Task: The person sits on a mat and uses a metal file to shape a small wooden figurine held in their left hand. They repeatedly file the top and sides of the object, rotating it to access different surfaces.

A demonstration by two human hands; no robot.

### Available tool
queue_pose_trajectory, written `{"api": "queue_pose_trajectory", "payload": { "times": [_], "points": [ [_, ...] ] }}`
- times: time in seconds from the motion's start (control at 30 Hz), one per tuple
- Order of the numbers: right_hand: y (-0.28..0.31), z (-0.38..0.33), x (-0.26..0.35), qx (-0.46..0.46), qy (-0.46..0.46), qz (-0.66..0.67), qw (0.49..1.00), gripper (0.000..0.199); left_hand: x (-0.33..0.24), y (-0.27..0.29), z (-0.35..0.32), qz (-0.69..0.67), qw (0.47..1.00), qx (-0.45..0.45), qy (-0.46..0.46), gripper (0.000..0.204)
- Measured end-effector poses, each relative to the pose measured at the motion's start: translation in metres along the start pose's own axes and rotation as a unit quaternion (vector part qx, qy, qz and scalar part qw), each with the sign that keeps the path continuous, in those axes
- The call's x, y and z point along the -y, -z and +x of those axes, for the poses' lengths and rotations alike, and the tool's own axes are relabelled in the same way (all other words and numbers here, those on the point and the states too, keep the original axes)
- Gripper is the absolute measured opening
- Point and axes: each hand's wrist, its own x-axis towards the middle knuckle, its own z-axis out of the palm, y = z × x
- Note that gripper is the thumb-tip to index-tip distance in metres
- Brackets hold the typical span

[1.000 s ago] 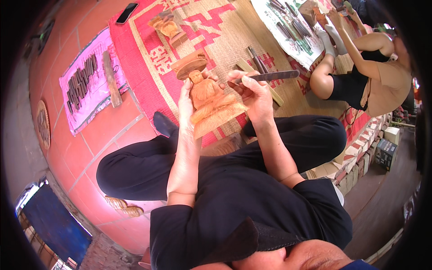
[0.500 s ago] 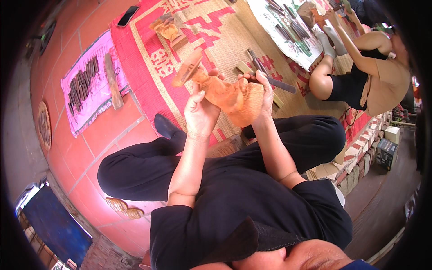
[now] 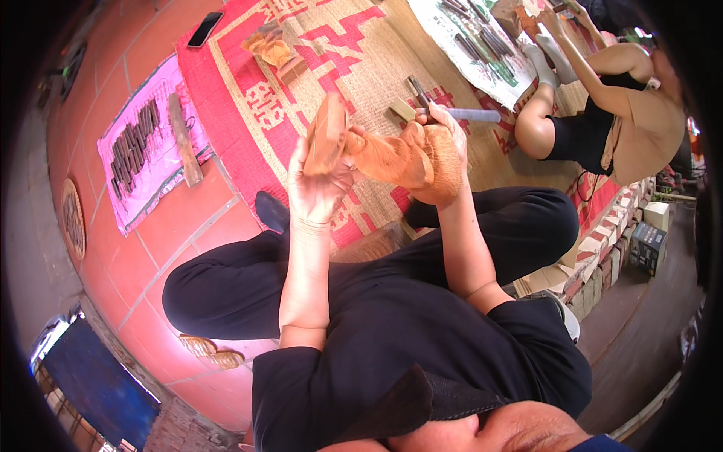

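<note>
Both my hands hold a reddish-brown wood carving (image 3: pixel 403 160) in front of me, lying sideways above the mat. My left hand (image 3: pixel 320 181) is closed around its flat, block-like end. At the other, rounded end with fine grooves, my right hand (image 3: pixel 452 143) grips the carving, its fingers partly hidden behind the wood. Just beyond that hand lie a flat grey blade-like tool (image 3: pixel 474 115) and a short yellowish wooden piece (image 3: pixel 403 110). A second carving (image 3: pixel 271 49), of similar wood, rests on the mat farther off.
A pink cloth (image 3: pixel 143 143) with several dark carving tools and a wooden mallet-like stick (image 3: pixel 184 139) lies at left. A phone (image 3: pixel 205 29) sits on the red patterned mat (image 3: pixel 233 98). To the right, a person (image 3: pixel 629 120) sits beside a white cloth (image 3: pixel 471 56) of tools.
The carving has turned in my hands, and its block-like end now faces me more. My left hand has shifted left onto that end.
</note>
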Motion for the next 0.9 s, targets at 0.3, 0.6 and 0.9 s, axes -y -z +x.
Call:
{"api": "queue_pose_trajectory", "payload": {
  "times": [0.3,0.6,0.9],
  "points": [
    [-0.04,-0.026,0.028,0.021,-0.027,-0.016,0.999,0.015,0.015,0.012,-0.001,-0.038,0.994,0.085,0.049,0.053],
    [-0.015,0.011,0.034,-0.001,0.129,-0.124,0.984,0.008,0.023,0.011,-0.004,-0.091,0.996,0.019,0.011,0.041],
    [-0.074,-0.062,0.052,0.141,0.359,-0.238,0.891,0.007,0.02,0.011,-0.002,-0.078,0.991,-0.024,-0.108,0.04]
  ]
}}
